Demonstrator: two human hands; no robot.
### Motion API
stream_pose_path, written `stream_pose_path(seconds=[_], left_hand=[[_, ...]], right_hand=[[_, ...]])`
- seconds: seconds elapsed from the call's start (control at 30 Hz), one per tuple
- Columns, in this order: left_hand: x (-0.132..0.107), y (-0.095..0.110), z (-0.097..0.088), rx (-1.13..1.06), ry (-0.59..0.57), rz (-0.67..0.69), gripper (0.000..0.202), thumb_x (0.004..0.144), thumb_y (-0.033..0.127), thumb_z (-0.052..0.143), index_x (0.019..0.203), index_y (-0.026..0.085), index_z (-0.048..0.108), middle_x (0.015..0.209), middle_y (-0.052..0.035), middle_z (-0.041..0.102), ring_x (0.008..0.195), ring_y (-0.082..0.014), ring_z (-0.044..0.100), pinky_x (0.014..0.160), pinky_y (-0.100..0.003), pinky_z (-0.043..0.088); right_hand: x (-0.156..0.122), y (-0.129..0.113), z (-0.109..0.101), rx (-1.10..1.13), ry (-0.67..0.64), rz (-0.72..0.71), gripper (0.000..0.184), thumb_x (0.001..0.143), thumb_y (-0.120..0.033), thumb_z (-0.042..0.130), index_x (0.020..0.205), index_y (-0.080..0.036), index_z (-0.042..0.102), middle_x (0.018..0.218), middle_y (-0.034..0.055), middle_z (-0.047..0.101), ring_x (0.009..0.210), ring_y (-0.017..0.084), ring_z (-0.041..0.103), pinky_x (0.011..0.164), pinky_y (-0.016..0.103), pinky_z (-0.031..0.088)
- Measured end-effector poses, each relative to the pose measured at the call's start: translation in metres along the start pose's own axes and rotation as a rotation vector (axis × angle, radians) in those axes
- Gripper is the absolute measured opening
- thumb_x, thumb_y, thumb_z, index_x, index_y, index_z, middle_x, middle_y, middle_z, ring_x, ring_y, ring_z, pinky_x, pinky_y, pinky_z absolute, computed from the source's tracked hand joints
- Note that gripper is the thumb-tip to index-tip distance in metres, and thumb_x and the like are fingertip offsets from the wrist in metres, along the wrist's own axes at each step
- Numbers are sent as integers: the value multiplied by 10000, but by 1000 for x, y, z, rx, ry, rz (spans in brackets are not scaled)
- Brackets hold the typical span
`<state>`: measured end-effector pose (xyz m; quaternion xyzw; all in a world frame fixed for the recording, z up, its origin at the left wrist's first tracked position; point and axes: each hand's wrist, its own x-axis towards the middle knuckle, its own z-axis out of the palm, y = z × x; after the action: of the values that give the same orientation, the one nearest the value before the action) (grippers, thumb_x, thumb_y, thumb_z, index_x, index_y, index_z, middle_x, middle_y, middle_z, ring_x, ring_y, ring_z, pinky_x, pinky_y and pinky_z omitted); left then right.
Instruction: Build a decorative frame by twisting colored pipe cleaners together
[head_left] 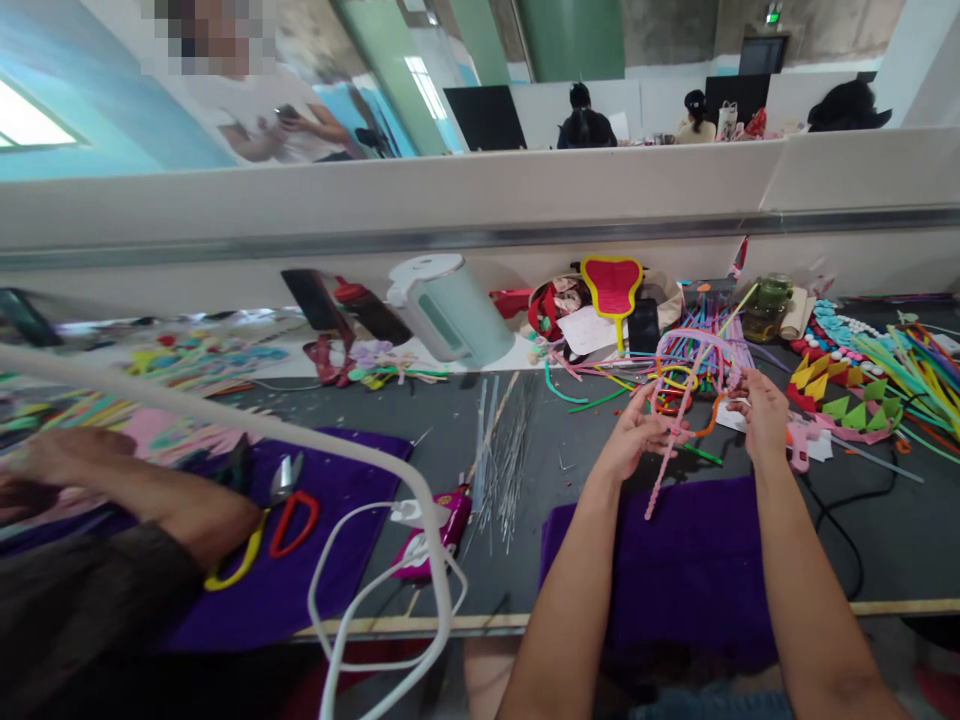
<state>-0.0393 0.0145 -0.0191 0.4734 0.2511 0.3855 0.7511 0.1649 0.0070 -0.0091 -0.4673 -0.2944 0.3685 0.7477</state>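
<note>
In my left hand [634,437] the fingers close around a pink twisted pipe cleaner [660,478], whose end points down toward me. Its upper part runs up to a lilac pipe-cleaner loop [694,338] arching above both hands. My right hand [763,412] pinches the lower right end of that loop between thumb and fingers. An orange pipe cleaner [711,415] curves between the hands; whether it is joined to the piece I cannot tell. Below the hands lies a folded purple cloth [686,560]. Behind them, coloured pipe cleaners [645,360] are heaped.
Red-and-yellow scissors [289,510] rest on another purple cloth beside a co-worker's arm [172,500]. A white cable [375,450] crosses the left foreground. Metal wires [506,470], a light-blue kettle [457,310], a pink glue gun [801,445] and a green jar [766,305] stand or lie around.
</note>
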Motion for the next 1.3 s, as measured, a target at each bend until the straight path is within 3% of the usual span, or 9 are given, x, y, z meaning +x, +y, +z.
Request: stream_pose_path(seconds=[0.13,0.33,0.7,0.9,0.97,1.17,1.3], left_hand=[[-1,-3,5,33,-115,-72,876,737,209,674,1458,260,179,977,-148,717,825,-295,704,593,-304,568],[-5,-1,9,64,-211,-105,795,756,273,695,1423,239,263,911,-140,725,771,-285,710,568,-274,545],[-11,9,6,137,-274,-142,835,765,274,696,1454,243,225,928,-152,719,792,-294,708,566,-280,554],[-13,9,-1,142,-337,-153,839,782,292,678,1467,237,195,941,-163,717,776,-286,709,563,-282,559],[-13,10,0,154,-376,-188,840,787,288,672,1472,233,189,941,-164,716,773,-278,710,556,-261,551],[-15,14,6,182,-404,-250,877,771,286,689,1482,247,178,933,-149,720,759,-265,712,553,-240,538],[-15,11,2,107,-397,-203,911,737,342,719,1476,207,204,895,-163,721,731,-275,710,547,-264,545]], right_hand=[[5,-1,-8,-15,46,-23,370,730,-520,643,687,-152,653,593,-1,620,412,57,441,379,199,341],[5,-3,-9,12,72,3,275,685,-426,691,665,-156,646,527,-23,576,369,46,387,326,182,275],[4,-5,-8,-8,-44,79,249,617,-361,768,630,-150,637,510,-33,568,385,32,406,350,157,304],[8,-15,-15,-26,-155,195,353,668,-507,700,753,-166,672,633,9,643,447,76,478,386,198,385],[9,-14,-19,-68,-216,226,378,670,-534,698,709,-159,671,604,10,625,451,77,476,395,199,387],[13,-5,-27,-208,-292,164,295,612,-440,771,648,-164,675,489,-43,527,431,57,412,408,186,337],[15,-2,-25,-138,-258,231,256,572,-372,791,627,-159,659,470,-53,520,415,45,403,399,176,316]])
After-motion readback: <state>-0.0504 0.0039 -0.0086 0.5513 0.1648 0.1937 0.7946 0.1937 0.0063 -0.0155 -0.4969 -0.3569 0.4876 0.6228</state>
